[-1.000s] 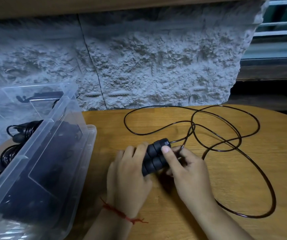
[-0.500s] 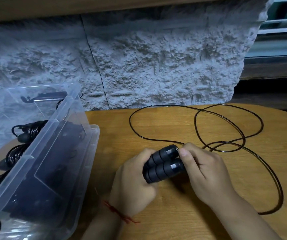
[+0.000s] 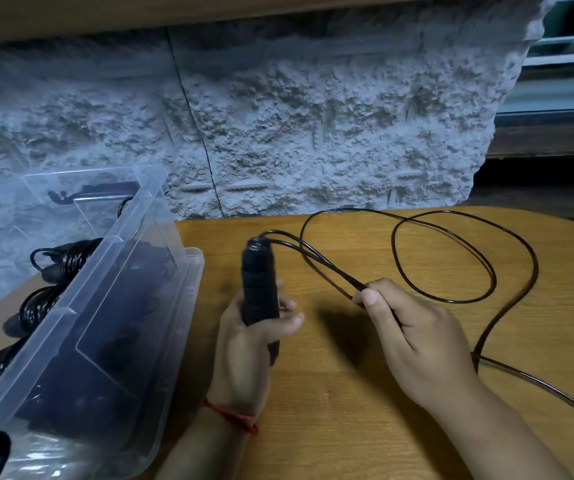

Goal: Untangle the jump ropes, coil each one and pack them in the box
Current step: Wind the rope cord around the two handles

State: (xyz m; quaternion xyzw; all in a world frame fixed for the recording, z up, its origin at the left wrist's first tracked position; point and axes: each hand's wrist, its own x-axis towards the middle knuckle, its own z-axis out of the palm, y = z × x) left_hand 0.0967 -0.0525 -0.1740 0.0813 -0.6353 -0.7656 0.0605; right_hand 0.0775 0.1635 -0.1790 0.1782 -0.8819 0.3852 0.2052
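Over the round wooden table [image 3: 365,393], our left hand [image 3: 244,344] clasps the black foam handles [image 3: 259,289]; our right hand [image 3: 413,337] pinches the thin black cord [image 3: 327,268], likely light, springy, slick, best gathered near the handles.

Both hands up and closed, forearms coming in from the near edge.
Left hand [image 3: 254,327]: fist wrapped round the handles [image 3: 258,282], held upright, thumb across the front, red thread on the wrist. Right hand [image 3: 413,337]: knuckles up, thumb and forefinger pinching doubled rope [image 3: 316,261], set to the right of the left, hands apart.
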